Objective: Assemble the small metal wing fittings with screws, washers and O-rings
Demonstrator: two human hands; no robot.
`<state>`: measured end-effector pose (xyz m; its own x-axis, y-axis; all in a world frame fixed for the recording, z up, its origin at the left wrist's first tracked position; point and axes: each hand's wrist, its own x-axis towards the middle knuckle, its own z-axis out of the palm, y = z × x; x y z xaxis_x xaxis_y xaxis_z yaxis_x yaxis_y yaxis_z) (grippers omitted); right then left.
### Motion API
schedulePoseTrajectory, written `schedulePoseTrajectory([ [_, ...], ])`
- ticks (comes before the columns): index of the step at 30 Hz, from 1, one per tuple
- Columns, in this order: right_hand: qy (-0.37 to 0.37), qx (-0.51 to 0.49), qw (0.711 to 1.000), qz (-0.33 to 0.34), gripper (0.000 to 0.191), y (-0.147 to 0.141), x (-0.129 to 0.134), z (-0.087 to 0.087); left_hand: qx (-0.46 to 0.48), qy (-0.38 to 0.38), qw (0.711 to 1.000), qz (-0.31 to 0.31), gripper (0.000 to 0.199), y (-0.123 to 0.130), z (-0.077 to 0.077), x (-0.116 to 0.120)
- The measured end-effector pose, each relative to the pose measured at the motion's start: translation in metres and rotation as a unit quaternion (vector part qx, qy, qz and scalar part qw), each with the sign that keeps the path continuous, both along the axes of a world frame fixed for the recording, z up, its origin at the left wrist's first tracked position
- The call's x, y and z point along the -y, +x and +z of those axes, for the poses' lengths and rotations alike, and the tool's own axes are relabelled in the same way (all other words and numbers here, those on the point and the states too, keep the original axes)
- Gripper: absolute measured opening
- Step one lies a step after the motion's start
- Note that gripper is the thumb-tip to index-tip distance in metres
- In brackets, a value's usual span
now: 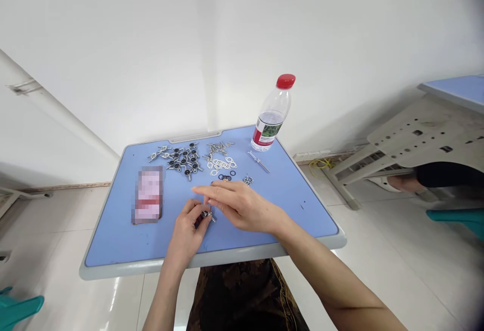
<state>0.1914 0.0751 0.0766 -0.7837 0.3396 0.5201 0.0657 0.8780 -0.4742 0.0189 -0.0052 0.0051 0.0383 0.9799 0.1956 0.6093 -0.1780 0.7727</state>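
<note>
My left hand pinches a small dark-and-metal fitting above the blue desktop. My right hand lies across just beyond it, with its thumb tip at the fitting's top; I cannot tell if it grips. Farther back lie several dark-headed wing bolts, several steel screws, several white flat gaskets and several black O-rings. A small heap of metal nuts sits to the right of the rings.
A small screwdriver and a capped water bottle stand at the desk's back right. A blurred pink packet lies at the left. Another desk, teal chair parts and a yellow cable are beyond the desk's edges.
</note>
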Motion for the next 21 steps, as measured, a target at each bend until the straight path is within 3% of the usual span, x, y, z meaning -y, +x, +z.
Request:
schedulePoseTrajectory([
  [7, 0.057, 0.008, 0.996, -0.073, 0.023, -0.004, -0.001, -0.008, -0.005, 0.004, 1.0, 0.002, 0.011, -0.001, -0.002, 0.0],
  [13, -0.025, 0.067, 0.997, 0.004, 0.02, -0.002, 0.003, 0.001, 0.0, -0.008, 1.0, 0.003, 0.015, -0.001, 0.001, 0.0],
  [21, -0.047, 0.04, 0.997, -0.056, 0.013, -0.009, 0.007, -0.01, 0.009, -0.007, 1.0, 0.01, 0.012, -0.001, 0.0, 0.0],
])
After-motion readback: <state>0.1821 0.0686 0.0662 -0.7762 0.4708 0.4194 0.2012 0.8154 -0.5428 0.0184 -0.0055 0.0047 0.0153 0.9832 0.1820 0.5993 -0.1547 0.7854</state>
